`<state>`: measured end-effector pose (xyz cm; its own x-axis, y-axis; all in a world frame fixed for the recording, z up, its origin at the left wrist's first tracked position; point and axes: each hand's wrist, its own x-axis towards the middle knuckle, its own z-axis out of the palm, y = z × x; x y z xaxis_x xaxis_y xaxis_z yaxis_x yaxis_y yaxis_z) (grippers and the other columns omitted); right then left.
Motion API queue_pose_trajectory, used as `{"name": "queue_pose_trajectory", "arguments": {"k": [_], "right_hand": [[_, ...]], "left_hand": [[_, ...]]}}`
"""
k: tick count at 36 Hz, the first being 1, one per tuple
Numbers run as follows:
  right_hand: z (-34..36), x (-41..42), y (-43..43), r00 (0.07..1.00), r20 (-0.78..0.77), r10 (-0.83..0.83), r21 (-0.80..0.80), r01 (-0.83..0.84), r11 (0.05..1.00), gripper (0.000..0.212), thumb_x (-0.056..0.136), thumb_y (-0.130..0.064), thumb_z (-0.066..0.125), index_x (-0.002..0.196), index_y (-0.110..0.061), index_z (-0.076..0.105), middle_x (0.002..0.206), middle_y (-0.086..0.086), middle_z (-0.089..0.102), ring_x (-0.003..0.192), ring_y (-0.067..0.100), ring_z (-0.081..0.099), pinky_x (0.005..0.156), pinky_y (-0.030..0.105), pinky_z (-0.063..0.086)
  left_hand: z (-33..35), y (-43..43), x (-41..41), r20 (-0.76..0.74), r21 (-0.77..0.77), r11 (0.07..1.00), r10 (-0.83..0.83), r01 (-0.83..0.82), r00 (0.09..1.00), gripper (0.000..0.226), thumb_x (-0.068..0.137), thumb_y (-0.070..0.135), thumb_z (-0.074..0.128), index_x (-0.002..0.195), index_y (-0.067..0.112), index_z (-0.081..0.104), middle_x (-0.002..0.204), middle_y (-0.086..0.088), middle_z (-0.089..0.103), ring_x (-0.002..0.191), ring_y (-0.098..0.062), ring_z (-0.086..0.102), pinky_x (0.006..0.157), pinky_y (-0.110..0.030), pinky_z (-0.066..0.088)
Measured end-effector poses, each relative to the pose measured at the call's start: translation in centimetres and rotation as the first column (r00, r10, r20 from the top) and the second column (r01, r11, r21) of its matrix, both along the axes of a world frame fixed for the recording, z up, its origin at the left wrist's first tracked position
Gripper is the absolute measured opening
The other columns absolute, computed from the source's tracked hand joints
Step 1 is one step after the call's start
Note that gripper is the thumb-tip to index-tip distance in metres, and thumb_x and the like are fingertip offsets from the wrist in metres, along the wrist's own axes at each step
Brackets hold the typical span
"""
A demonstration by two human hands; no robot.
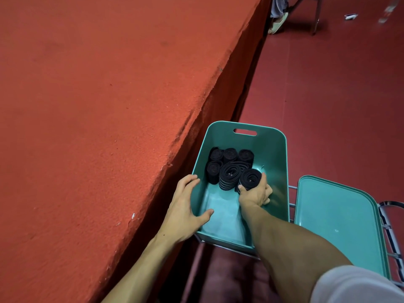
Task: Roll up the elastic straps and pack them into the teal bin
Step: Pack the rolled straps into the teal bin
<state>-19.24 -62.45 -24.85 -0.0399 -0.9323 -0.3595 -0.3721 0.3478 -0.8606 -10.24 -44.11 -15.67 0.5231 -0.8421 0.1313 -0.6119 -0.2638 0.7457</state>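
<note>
- Right hand: reaching into the bin, fingers clamping round a rolled strap beside five packed rolls.
- Left hand: gripping the bin's left wall, thumb lying inside.
- Risk, as judged: the roll springing open on release, nothing binding it.
- Lid: lying right of the bin.
- Red-covered table: standing left of the bin; red floor stretching beyond it.

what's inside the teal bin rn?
Six rolled straps sit at the far end of the teal bin; right hand grips the nearest. Anything beneath the rolls is covered.
</note>
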Motion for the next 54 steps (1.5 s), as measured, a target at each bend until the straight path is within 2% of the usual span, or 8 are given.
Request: {"name": "queue_pose_trajectory", "arguments": {"k": [7, 10, 19, 23, 30, 34, 40, 54], "right_hand": [[-1.5, -0.4, -0.3, 0.993, 0.082, -0.085, 0.020, 0.083, 0.996, 0.091, 0.077, 0.000, 0.079, 0.151, -0.022, 0.031, 0.149, 0.011, 0.045, 0.137, 0.033, 0.043, 0.116, 0.044, 0.032], [-2.0, -0.3, -0.4, 0.977, 0.152, -0.150, 0.049, 0.144, 0.988, 0.082, 0.079, -0.001, 0.078, 0.147, -0.023, 0.038, 0.139, 0.009, 0.056, 0.130, 0.031, 0.051, 0.114, 0.043, 0.036], [-2.8, 0.0, -0.9, 0.937, 0.255, -0.240, 0.135, 0.211, 0.968, 0.075, 0.085, -0.002, 0.073, 0.149, -0.019, 0.039, 0.139, 0.010, 0.057, 0.128, 0.031, 0.052, 0.113, 0.040, 0.036], [-2.7, 0.4, -1.1, 0.911, 0.308, -0.272, 0.168, 0.230, 0.959, 0.076, 0.091, 0.002, 0.065, 0.155, -0.018, 0.029, 0.146, 0.009, 0.050, 0.132, 0.028, 0.048, 0.114, 0.035, 0.031], [-2.6, 0.7, -1.3, 0.912, 0.327, -0.248, 0.187, 0.195, 0.963, 0.074, 0.097, -0.001, 0.058, 0.156, -0.026, 0.022, 0.153, 0.003, 0.041, 0.137, 0.024, 0.041, 0.101, 0.021, 0.025], [-2.6, 1.0, -1.7, 0.926, 0.311, -0.214, 0.159, 0.171, 0.972, 0.073, 0.098, -0.004, 0.057, 0.157, -0.027, 0.021, 0.153, 0.004, 0.040, 0.138, 0.025, 0.041, 0.111, 0.029, 0.028], [-3.0, 1.2, -1.7, 0.920, 0.323, -0.222, 0.148, 0.183, 0.972, 0.065, 0.099, -0.006, 0.055, 0.154, -0.023, 0.025, 0.149, 0.007, 0.045, 0.135, 0.027, 0.044, 0.102, 0.026, 0.030], [-2.5, 0.8, -3.1, 0.966, 0.224, -0.128, 0.118, 0.103, 0.988, 0.063, 0.101, -0.010, 0.053, 0.156, -0.027, 0.027, 0.153, 0.011, 0.038, 0.135, 0.032, 0.043, 0.111, 0.035, 0.033]], "left_hand": [[0.0, 0.0, -0.1, -0.003, -0.003, 1.000, -0.003, 0.003, 1.000, 0.084, 0.070, 0.039, 0.073, 0.142, 0.009, 0.044, 0.145, 0.011, 0.032, 0.135, 0.007, 0.028, 0.111, -0.003, 0.013], [-0.1, 0.0, 0.0, 0.002, -0.003, 1.000, -0.003, 0.003, 1.000, 0.083, 0.070, 0.039, 0.073, 0.142, 0.009, 0.044, 0.145, 0.012, 0.031, 0.135, 0.009, 0.027, 0.111, -0.004, 0.014], [-0.3, 0.0, 0.0, 0.006, -0.009, 1.000, -0.001, 0.002, 1.000, 0.083, 0.070, 0.041, 0.073, 0.142, 0.011, 0.044, 0.144, 0.015, 0.030, 0.132, 0.020, 0.022, 0.111, -0.004, 0.014], [-0.5, 0.0, 0.1, 0.011, -0.013, 1.000, -0.001, 0.001, 1.000, 0.083, 0.071, 0.041, 0.072, 0.143, 0.011, 0.044, 0.143, 0.017, 0.029, 0.133, 0.020, 0.021, 0.111, -0.004, 0.014], [-0.5, -0.1, 0.1, 0.002, -0.021, 1.000, 0.003, -0.003, 1.000, 0.082, 0.071, 0.040, 0.072, 0.142, 0.011, 0.044, 0.143, 0.016, 0.030, 0.133, 0.017, 0.024, 0.112, -0.005, 0.014], [-0.5, -0.1, 0.0, -0.001, -0.026, 1.000, -0.002, 0.002, 1.000, 0.081, 0.072, 0.034, 0.076, 0.142, 0.010, 0.044, 0.143, 0.014, 0.030, 0.133, 0.015, 0.025, 0.111, -0.004, 0.013], [-0.5, -0.1, 0.0, 0.005, -0.026, 1.000, -0.006, 0.006, 1.000, 0.078, 0.075, 0.023, 0.082, 0.142, 0.009, 0.043, 0.144, 0.012, 0.031, 0.132, 0.010, 0.027, 0.109, -0.001, 0.012], [0.1, -0.1, -0.4, -0.017, -0.011, 1.000, 0.005, -0.006, 1.000, 0.080, 0.073, 0.034, 0.074, 0.142, 0.010, 0.043, 0.144, 0.013, 0.030, 0.134, 0.007, 0.027, 0.110, -0.003, 0.013]]}}
